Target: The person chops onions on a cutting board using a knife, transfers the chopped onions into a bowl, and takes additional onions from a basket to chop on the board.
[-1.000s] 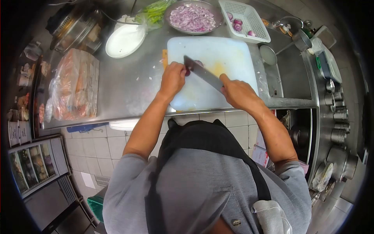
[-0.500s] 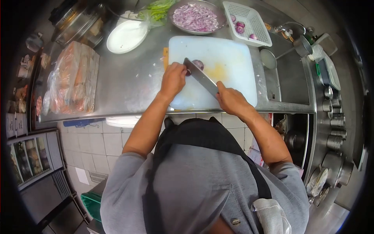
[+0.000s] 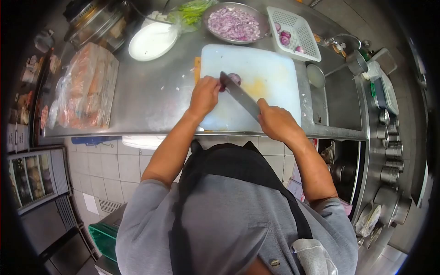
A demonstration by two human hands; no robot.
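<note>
My right hand (image 3: 278,121) is closed round the handle of a broad kitchen knife (image 3: 244,100). Its blade slants up and left across the white cutting board (image 3: 282,82). At the board's left side, my left hand (image 3: 205,95) is closed, fingertips pinching a small red onion piece (image 3: 222,87) beside the blade's tip end. Another red onion piece (image 3: 235,78) rests on the board just past the far side of the blade. The board has yellowish stains. My left fingers partly hide the piece they hold.
Behind the board stand a metal bowl (image 3: 213,34) of chopped red onion and a white basket (image 3: 297,56) with several onions. A white plate (image 3: 152,42) and green vegetables (image 3: 190,13) lie back left. A plastic-wrapped package (image 3: 89,87) sits left; a sink (image 3: 341,103) lies right.
The whole view has shifted slightly as my head moved. Both hands, the knife and the onion pieces keep nearly the same places on the board.
</note>
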